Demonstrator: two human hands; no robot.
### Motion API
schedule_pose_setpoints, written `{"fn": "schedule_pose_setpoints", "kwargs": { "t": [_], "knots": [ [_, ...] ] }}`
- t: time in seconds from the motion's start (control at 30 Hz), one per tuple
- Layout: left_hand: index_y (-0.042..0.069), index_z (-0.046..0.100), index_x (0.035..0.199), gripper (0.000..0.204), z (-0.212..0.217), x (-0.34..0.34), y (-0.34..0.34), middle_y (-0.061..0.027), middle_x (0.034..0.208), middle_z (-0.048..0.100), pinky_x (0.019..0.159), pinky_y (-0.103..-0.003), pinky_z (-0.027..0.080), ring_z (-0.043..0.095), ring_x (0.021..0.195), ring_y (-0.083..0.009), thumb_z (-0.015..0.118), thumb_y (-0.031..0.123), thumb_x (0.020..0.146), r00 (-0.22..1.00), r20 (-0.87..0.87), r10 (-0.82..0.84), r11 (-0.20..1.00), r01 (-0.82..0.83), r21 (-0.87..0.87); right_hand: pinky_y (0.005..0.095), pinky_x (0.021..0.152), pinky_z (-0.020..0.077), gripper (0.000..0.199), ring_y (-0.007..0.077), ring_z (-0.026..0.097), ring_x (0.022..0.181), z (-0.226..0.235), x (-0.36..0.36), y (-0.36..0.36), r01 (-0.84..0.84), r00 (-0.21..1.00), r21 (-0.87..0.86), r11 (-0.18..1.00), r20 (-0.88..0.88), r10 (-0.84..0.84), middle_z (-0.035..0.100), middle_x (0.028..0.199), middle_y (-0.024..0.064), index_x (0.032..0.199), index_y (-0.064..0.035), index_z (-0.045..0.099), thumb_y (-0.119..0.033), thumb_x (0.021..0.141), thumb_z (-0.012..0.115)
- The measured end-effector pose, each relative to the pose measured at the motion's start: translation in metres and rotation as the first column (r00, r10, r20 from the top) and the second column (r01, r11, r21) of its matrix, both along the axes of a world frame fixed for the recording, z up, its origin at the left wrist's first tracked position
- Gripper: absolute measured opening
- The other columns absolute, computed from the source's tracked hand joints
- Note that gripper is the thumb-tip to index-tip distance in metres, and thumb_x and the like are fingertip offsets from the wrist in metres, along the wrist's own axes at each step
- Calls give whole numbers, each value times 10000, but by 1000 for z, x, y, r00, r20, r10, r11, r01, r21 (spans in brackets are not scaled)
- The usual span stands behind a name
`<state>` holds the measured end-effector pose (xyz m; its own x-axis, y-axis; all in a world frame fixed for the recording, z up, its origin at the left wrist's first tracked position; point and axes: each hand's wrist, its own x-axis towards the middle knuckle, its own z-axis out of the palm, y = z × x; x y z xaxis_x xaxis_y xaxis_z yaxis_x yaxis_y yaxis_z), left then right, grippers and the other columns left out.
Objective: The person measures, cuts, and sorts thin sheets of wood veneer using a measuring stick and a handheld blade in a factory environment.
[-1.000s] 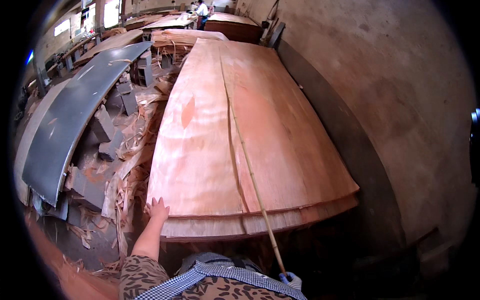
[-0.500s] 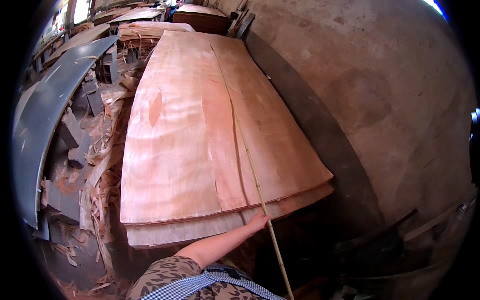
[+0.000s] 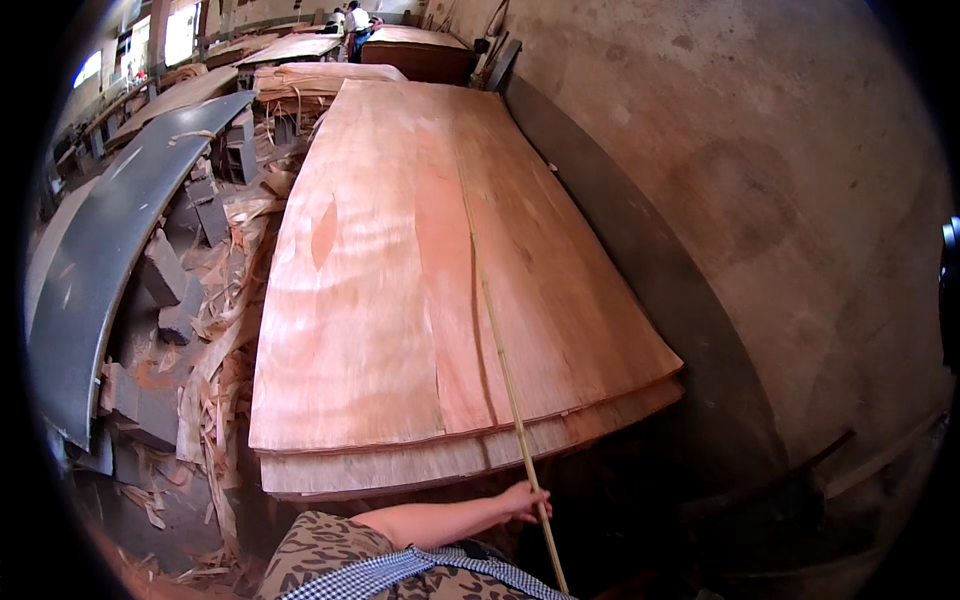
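My left hand (image 3: pixel 524 502) is closed around a long, thin bamboo pole (image 3: pixel 506 370) just past the near edge of a large stack of wood veneer sheets (image 3: pixel 350 350). The pole stretches away from me over the top sheet, casting a thin shadow beside it, and its near end runs out at the lower edge. Pinkish and pale grain marks the top sheet, with a leaf-shaped patch (image 3: pixel 324 234) on its left half. Below it, a paler layer (image 3: pixel 370 472) juts toward me. My right hand is out of sight.
Left of the stack lie veneer scraps (image 3: pixel 215 400) and grey blocks (image 3: pixel 150 425) beside a long dark panel (image 3: pixel 120 240). A bare wall (image 3: pixel 720 180) rises on the right, with a dark board (image 3: pixel 620 200) against it. Far back, a person (image 3: pixel 357 22) stands near other stacks.
My left hand has come back toward me, off the stack's near edge, drawing the pole with it. The view has tilted up slightly, bringing the far person into sight.
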<state>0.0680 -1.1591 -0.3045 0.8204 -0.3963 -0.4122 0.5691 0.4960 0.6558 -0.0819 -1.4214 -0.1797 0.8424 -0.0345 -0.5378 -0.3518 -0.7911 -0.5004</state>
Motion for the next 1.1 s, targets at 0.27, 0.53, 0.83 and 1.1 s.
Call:
{"fn": "schedule_pose_setpoints", "kwargs": {
  "t": [0.27, 0.53, 0.83, 1.1],
  "knots": [
    [113, 526, 1025, 282, 3, -37, -20, -10, 1080, 580, 791, -269, 442, 531, 954, -135, 481, 348, 875, 958, -83, -276, 947, 256, -194, 291, 586, 457, 203, 173, 571, 638, -29, 46, -7, -43, 999, 88, 995, -21, 45, 610, 768, 81, 976, -138, 602, -261, 822, 553],
    [95, 497, 1044, 328, 49, -1, 52, -68, 1017, 593, 755, -283, 439, 552, 935, -140, 391, 372, 904, 973, 93, 212, 975, -217, 41, 279, 552, 452, 183, 160, 560, 597, -81, 77, -45, -48, 996, 247, 968, -58, 64, 608, 755, 68, 961, -142, 619, -249, 820, 575],
    [74, 399, 1233, 409, 35, -38, 106, -79, 1054, 581, 724, -273, 445, 572, 898, -166, 423, 310, 899, 848, 277, 452, 751, -529, 394, 221, 418, 366, 142, 79, 448, 468, -71, 163, 126, -363, 919, 462, 809, 320, 230, 512, 581, -9, 885, -56, 582, -166, 797, 605],
    [46, 514, 1113, 298, -22, -207, 146, -85, 973, 608, 700, -246, 452, 577, 833, -132, 416, 236, 906, 760, 29, 649, 620, -550, 559, 281, 460, 377, 145, 115, 407, 494, -78, 225, 233, -460, 835, 444, 769, 510, 206, 478, 570, 5, 865, -22, 541, -124, 784, 603]
  ]
}}
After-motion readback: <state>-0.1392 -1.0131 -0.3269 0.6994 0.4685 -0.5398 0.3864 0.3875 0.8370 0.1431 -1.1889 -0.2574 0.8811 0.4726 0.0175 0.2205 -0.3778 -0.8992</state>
